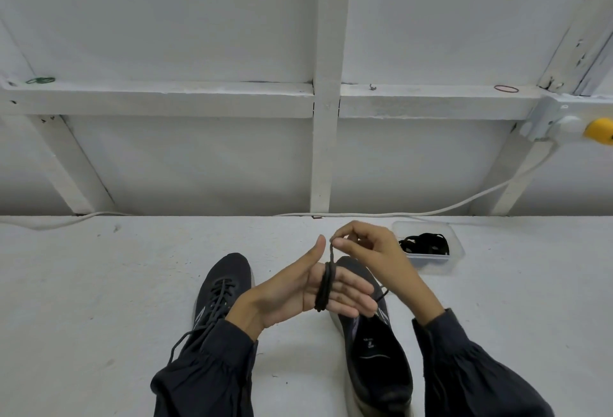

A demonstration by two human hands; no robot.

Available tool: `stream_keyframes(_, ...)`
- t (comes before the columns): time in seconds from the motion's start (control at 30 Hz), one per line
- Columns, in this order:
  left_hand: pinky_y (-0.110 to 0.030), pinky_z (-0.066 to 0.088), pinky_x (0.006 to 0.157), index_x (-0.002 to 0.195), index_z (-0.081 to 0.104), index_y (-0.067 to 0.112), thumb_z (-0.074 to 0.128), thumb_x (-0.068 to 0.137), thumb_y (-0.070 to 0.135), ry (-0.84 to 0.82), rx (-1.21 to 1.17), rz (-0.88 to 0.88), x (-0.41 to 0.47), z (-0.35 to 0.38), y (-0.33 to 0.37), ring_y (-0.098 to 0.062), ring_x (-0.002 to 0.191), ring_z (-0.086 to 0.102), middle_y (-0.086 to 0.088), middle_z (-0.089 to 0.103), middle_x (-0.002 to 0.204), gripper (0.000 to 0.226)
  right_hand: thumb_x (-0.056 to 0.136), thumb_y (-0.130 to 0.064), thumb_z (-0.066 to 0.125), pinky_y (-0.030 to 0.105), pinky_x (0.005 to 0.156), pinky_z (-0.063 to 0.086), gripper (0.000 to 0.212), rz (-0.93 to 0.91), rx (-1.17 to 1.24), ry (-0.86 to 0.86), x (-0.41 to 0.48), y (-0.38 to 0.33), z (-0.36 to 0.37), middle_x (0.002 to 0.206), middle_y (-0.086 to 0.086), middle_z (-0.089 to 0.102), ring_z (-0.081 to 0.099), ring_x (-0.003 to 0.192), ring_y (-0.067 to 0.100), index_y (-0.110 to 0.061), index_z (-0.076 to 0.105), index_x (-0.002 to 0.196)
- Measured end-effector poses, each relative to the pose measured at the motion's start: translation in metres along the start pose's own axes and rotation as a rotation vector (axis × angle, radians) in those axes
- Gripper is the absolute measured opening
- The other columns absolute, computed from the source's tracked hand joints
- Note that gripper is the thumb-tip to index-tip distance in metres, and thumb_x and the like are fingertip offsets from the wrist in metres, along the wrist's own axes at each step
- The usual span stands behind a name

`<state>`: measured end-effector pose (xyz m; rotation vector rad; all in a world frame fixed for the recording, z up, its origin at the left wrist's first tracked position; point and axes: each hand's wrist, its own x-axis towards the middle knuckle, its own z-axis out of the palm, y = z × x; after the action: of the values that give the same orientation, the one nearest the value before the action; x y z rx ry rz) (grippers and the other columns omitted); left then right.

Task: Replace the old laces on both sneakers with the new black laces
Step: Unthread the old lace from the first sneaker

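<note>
Head cam, wide-angle, fwd & down (close in) over white surface (99,284), wall (166,18) behind.

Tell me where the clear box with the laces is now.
Head view, right side: the box stands on the white surface close to the wall, just right of the right hand and beyond the right sneaker.

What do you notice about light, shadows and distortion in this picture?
Head view: soft, even light, no glare; only a faint shadow by the box; side beams splay outward, a wide-lens effect; left hand, right hand and lace, mid-frame, look sharp.
</note>
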<state>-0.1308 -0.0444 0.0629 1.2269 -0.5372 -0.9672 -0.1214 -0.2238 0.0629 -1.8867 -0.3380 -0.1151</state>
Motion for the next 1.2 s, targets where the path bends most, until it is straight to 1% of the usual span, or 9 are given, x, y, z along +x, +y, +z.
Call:
stream_keyframes(0.07, -0.035, 0.049, 0.099, 0.121, 0.062, -0.002, 0.015, 0.089, 0.071, 0.031, -0.081, 0.043, 0.001, 0.002, 0.001, -0.034, 0.114, 0.062, -0.024, 0.065, 0.119, 0.092, 0.081, -0.033, 0.069, 0.036, 0.065, 0.049, 0.009, 0.035, 0.016, 0.001, -0.006, 0.011, 0.01, 0.071, 0.01, 0.07, 0.06, 0.064, 0.023, -0.026, 0.074, 0.079)
stream_keyframes(0.2, -0.039, 0.045, 0.107, 0.124, 0.06, -0.006, 0.024, 0.09, 0.069, 0.13, -0.18, 0.128, 0.001, -0.003, 0.003, -0.038, 0.124, 0.055, -0.029, 0.059, 0.128, 0.09, 0.073, -0.012, 0.061, 0.023, 0.06, 0.047, 0.026, 0.102, -0.015, -0.015, -0.026, 0.028, 0.03, 0.061, -0.012, 0.066, 0.059, 0.06, -0.001, -0.036, 0.068, 0.067)
stream_keyframes(0.3, -0.041, 0.041, 0.11, 0.127, 0.057, -0.007, 0.024, 0.09, 0.07, 0.156, -0.181, 0.132, 0.001, -0.007, 0.001, -0.039, 0.128, 0.052, -0.029, 0.057, 0.131, 0.092, 0.082, -0.01, 0.071, 0.022, 0.065, 0.046, 0.021, 0.115, 0.035, -0.037, -0.04, 0.03, 0.033, 0.07, -0.005, 0.072, 0.06, 0.065, 0.0, -0.029, 0.074, 0.074)
stream_keyframes(0.4, -0.039, 0.04, 0.111, 0.129, 0.055, -0.007, 0.016, 0.095, 0.067, 0.185, -0.191, 0.156, 0.002, -0.004, 0.0, -0.035, 0.129, 0.052, -0.027, 0.058, 0.131, 0.09, 0.086, -0.028, 0.072, 0.026, 0.059, 0.04, 0.023, 0.098, -0.029, -0.107, -0.046, 0.029, 0.027, 0.055, -0.002, 0.059, 0.051, 0.056, 0.008, -0.018, 0.072, 0.065)
stream_keyframes(0.57, -0.037, 0.038, 0.113, 0.133, 0.05, -0.006, 0.01, 0.097, 0.059, 0.232, -0.133, 0.199, 0.005, -0.002, 0.002, -0.031, 0.13, 0.053, -0.022, 0.058, 0.133, 0.085, 0.091, -0.038, 0.067, 0.021, 0.064, 0.045, 0.017, 0.113, -0.172, -0.327, -0.054, 0.018, 0.023, 0.06, -0.005, 0.064, 0.056, 0.059, 0.003, -0.027, 0.079, 0.098)
stream_keyframes(0.73, -0.035, 0.038, 0.113, 0.132, 0.054, -0.002, 0.008, 0.099, 0.058, 0.312, -0.043, 0.126, 0.009, -0.005, -0.004, -0.023, 0.127, 0.056, -0.015, 0.062, 0.131, 0.082, 0.096, -0.035, 0.06, 0.018, 0.059, 0.037, 0.021, 0.087, -0.265, -0.594, -0.051, -0.01, 0.013, 0.061, -0.009, 0.058, 0.048, 0.058, 0.005, -0.02, 0.076, 0.097)
stream_keyframes(0.87, -0.026, 0.045, 0.094, 0.102, 0.075, 0.018, 0.008, 0.093, 0.066, 0.337, 0.054, -0.005, 0.007, 0.0, -0.011, -0.019, 0.102, 0.065, -0.002, 0.073, 0.104, 0.083, 0.097, -0.02, 0.057, 0.019, 0.063, 0.04, 0.017, 0.002, -0.206, -0.494, -0.03, -0.03, -0.005, 0.066, -0.021, 0.057, 0.049, 0.063, 0.0, -0.025, 0.068, 0.084)
stream_keyframes(1.0, -0.038, 0.042, 0.109, 0.126, 0.06, -0.004, 0.001, 0.091, 0.069, 0.201, -0.003, 0.0, 0.01, 0.001, -0.013, -0.031, 0.124, 0.058, -0.023, 0.063, 0.126, 0.099, 0.093, -0.024, 0.056, 0.035, 0.07, 0.047, 0.019, -0.068, -0.262, -0.314, 0.001, -0.029, -0.02, 0.071, -0.009, 0.065, 0.057, 0.067, 0.012, -0.025, 0.069, 0.079)
stream_keyframes(1.2, -0.033, 0.05, 0.095, 0.116, 0.063, -0.006, -0.001, 0.088, 0.071, 0.136, -0.036, 0.084, 0.008, 0.001, -0.003, -0.038, 0.117, 0.061, -0.028, 0.065, 0.117, 0.105, 0.083, -0.036, 0.064, 0.045, 0.069, 0.05, 0.014, -0.044, -0.148, -0.138, 0.014, 0.007, -0.005, 0.075, 0.004, 0.071, 0.062, 0.073, 0.034, -0.027, 0.073, 0.077)
